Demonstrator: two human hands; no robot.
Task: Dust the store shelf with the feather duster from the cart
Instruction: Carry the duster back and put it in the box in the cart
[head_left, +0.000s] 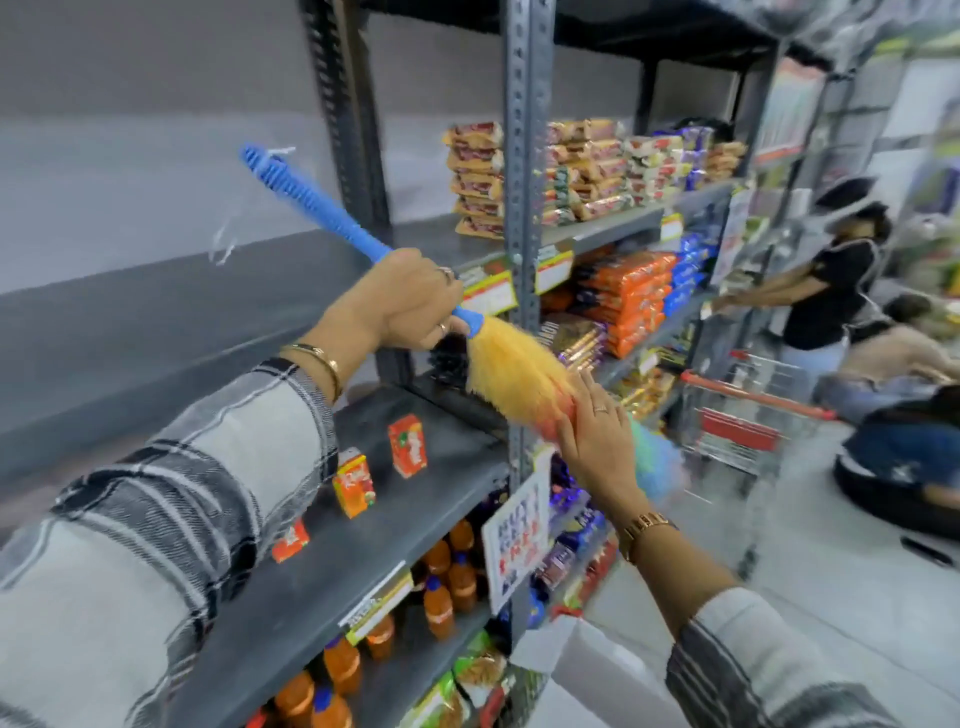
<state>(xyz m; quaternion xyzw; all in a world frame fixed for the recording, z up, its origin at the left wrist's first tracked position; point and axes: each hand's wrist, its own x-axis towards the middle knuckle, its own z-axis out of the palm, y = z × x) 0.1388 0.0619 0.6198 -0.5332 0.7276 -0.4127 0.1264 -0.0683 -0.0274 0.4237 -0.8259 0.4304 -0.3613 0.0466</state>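
Head view: grey store shelf (415, 499) carries three orange juice cartons (354, 483) (one at the front edge partly cut off by the sleeve). Red shopping cart (748, 415) stands right, beyond the upright post. Feather duster (514, 364) hangs before the post; left hand (410, 301) clenches its blue handle, right hand (597, 431), flat and open-fingered, touches the plume.

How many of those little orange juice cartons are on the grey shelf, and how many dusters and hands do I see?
Orange juice cartons on the grey shelf: 3
Feather duster: 1
Hands: 2, left hand and right hand
Total: 6
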